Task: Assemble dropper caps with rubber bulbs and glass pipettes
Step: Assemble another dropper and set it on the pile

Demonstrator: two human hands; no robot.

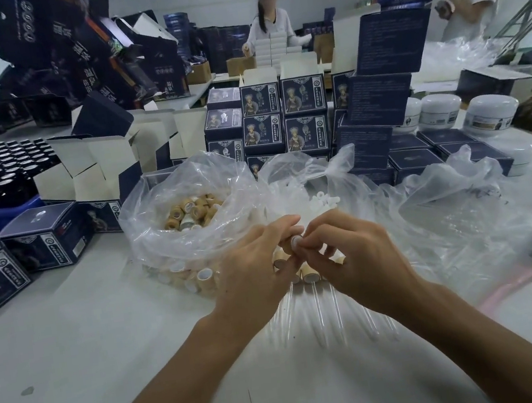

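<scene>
Meeting above the table, left hand and right hand both pinching, seemingly, one dropper cap.

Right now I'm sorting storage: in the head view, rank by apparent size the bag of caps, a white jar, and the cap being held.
1. Bag of caps
2. White jar, though it sits farther away
3. Held cap
</scene>
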